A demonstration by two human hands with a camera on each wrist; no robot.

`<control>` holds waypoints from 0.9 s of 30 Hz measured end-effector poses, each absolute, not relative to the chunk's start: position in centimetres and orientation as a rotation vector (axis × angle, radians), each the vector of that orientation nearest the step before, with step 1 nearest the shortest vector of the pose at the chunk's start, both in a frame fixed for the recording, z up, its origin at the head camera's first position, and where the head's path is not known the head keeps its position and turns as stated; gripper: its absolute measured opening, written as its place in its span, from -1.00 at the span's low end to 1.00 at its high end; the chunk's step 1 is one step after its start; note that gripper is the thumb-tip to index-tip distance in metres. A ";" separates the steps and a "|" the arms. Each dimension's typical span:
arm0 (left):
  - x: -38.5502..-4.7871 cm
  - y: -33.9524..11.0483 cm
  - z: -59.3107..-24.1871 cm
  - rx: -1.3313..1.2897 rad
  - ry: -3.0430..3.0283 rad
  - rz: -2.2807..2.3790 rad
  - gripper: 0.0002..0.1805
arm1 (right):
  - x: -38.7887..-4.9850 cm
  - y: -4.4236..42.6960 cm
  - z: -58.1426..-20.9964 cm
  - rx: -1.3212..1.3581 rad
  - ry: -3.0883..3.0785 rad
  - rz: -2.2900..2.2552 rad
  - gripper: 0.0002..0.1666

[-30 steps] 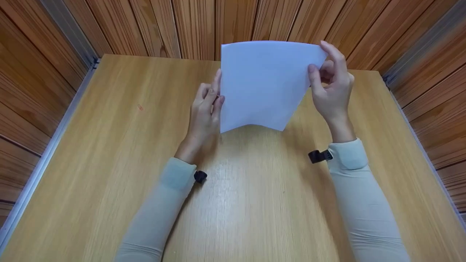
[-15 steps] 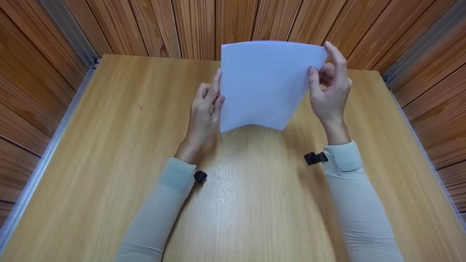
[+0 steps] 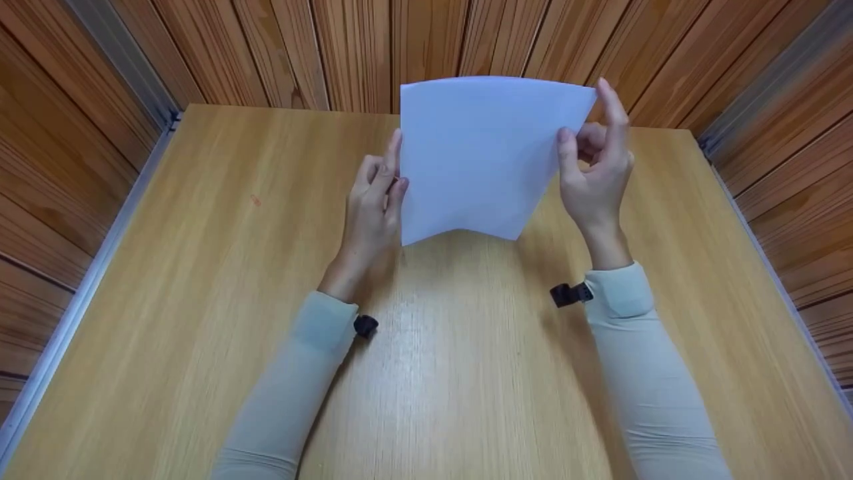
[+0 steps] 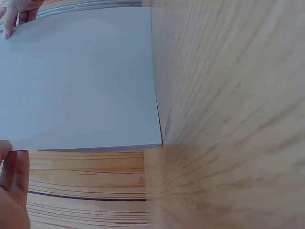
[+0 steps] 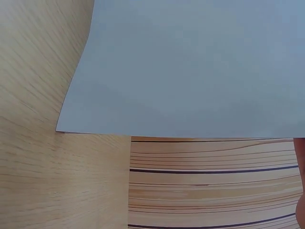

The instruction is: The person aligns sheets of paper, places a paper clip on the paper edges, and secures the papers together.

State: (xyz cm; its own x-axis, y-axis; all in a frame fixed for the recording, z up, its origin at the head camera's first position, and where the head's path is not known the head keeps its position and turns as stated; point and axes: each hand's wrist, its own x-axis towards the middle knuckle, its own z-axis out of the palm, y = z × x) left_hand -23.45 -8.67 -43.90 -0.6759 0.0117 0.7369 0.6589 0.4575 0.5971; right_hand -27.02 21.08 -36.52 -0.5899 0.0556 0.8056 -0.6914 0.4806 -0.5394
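A pale, wood-grained worktop (image 3: 453, 373) reaches back to a brown plank wall (image 3: 360, 53), with metal strips (image 3: 83, 287) along its sides. Towards the far edge, plain bluish-white paper (image 3: 480, 153) stands upright and bowed, its lower edge arched. The left hand (image 3: 371, 200) pinches its left edge, the right hand (image 3: 598, 180) its right.

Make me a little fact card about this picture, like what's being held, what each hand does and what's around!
Held thing: white paper, bowed in a curve
Layers: left edge looks thicker than one sheet; can't count
Left hand: holds the paper's left edge, thumb in front
Right hand: pinches the right edge, thumb in front
Table: light wood, small reddish mark on the left
Wall: wooden planks behind the table
Sleeves: pale, long
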 end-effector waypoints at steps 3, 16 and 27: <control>-23.6 -8.6 -43.9 -0.563 -2.033 -1.224 -0.48 | -27.0 21.0 -36.7 0.523 -1.920 1.189 -0.29; -23.3 -8.9 -44.2 -0.548 -2.049 -1.197 -0.54 | -26.8 20.7 -37.3 0.474 -1.894 1.210 -0.26; -23.3 -8.8 -43.8 -0.547 -2.099 -1.202 -0.44 | -26.6 20.4 -37.9 0.424 -1.877 1.257 -0.26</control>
